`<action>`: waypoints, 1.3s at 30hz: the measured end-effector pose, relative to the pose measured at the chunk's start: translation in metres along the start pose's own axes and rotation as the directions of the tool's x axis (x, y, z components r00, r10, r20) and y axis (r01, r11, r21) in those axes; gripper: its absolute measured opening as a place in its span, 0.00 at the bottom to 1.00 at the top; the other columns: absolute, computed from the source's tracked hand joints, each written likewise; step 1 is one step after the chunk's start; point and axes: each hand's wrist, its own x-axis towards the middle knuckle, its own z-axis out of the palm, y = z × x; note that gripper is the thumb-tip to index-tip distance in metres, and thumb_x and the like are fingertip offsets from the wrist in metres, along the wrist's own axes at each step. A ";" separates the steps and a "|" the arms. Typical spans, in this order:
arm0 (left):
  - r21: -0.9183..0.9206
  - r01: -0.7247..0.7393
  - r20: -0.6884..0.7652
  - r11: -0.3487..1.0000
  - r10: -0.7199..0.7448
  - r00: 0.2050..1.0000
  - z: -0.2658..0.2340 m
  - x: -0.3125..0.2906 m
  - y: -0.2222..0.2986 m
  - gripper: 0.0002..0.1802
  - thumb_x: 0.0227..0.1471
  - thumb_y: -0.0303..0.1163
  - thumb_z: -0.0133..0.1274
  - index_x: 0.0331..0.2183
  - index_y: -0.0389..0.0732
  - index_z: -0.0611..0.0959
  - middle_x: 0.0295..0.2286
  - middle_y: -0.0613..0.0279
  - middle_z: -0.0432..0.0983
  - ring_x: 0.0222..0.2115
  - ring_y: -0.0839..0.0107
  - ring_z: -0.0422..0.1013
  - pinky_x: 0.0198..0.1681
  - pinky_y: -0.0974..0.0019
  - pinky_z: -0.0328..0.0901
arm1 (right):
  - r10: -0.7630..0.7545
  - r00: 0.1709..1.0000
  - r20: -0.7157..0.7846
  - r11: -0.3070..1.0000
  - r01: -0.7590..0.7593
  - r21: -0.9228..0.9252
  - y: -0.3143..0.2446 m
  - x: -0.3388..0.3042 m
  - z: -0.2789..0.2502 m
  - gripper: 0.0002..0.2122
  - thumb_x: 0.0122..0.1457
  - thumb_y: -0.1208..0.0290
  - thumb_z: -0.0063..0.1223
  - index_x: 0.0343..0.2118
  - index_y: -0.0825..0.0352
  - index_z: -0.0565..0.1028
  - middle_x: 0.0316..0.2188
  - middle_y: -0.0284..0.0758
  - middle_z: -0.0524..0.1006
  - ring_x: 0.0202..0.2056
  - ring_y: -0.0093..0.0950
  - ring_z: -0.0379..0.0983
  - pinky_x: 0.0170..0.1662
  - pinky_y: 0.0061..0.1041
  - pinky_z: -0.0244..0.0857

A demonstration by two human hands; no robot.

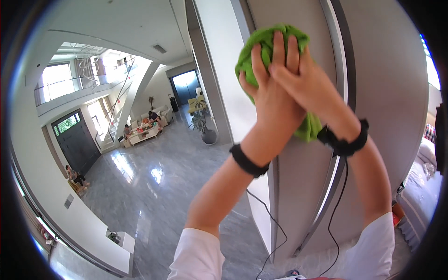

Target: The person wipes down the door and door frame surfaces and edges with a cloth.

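White sleeves [196,254] nearest — green cloth [245,60] bunches under 2 hands [278,100] [315,81].

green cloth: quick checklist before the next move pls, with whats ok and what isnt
1. Hands at the green cloth: ok, the left hand and right hand overlap in front of it.
2. Cloth lying flat: not ok, it is bunched, with a part showing below the hands.
3. Cloth pressed firmly to the grey panel: cannot tell, the contact is hidden.
4. Left wristband and right wristband on: ok, one around each wrist.
5. Black cables clear of the cloth: ok, their visible lengths hang below it.
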 end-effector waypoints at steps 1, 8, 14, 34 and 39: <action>-0.001 -0.045 -0.030 0.999 0.045 0.999 0.006 0.021 -0.005 0.49 0.45 0.45 0.61 0.66 0.53 0.60 0.66 0.59 0.51 0.64 0.40 0.46 0.55 0.27 0.51 | -0.077 0.997 -0.017 0.997 0.077 0.013 0.008 0.025 -0.001 0.37 0.55 0.53 0.58 0.56 0.81 0.61 0.42 0.56 0.78 0.46 0.48 0.78 0.48 0.37 0.71; 0.036 -0.185 -0.153 0.982 0.189 0.970 -0.003 0.094 -0.025 0.47 0.38 0.57 0.65 0.58 0.50 0.69 0.59 0.61 0.65 0.62 0.49 0.56 0.63 0.36 0.51 | 0.001 1.000 0.002 0.992 -0.001 -0.129 -0.043 0.094 -0.026 0.35 0.58 0.54 0.55 0.59 0.80 0.63 0.50 0.61 0.75 0.52 0.52 0.73 0.54 0.38 0.68; 0.131 -0.140 -0.058 0.981 0.148 0.987 -0.007 0.059 -0.024 0.53 0.39 0.58 0.65 0.63 0.52 0.63 0.61 0.60 0.60 0.61 0.40 0.54 0.56 0.34 0.59 | -0.033 0.997 -0.070 0.987 0.021 -0.161 -0.029 0.062 -0.005 0.34 0.58 0.52 0.54 0.58 0.77 0.65 0.47 0.59 0.76 0.49 0.51 0.75 0.51 0.38 0.69; -0.062 0.045 -0.035 0.997 -0.048 0.998 0.027 -0.015 0.050 0.43 0.58 0.49 0.51 0.67 0.42 0.56 0.67 0.51 0.49 0.70 0.51 0.38 0.68 0.40 0.38 | -0.072 0.990 0.119 0.883 0.119 -0.453 -0.010 -0.017 -0.043 0.32 0.47 0.50 0.59 0.50 0.70 0.70 0.40 0.43 0.80 0.42 0.41 0.79 0.44 0.36 0.74; -0.113 -0.011 0.038 0.993 0.016 0.999 0.081 0.000 0.112 0.47 0.59 0.51 0.50 0.68 0.40 0.49 0.68 0.47 0.43 0.69 0.42 0.36 0.66 0.32 0.39 | 0.108 0.989 0.104 0.841 -0.035 -0.541 0.036 -0.016 -0.112 0.32 0.50 0.48 0.55 0.49 0.72 0.70 0.40 0.44 0.80 0.42 0.42 0.79 0.44 0.36 0.74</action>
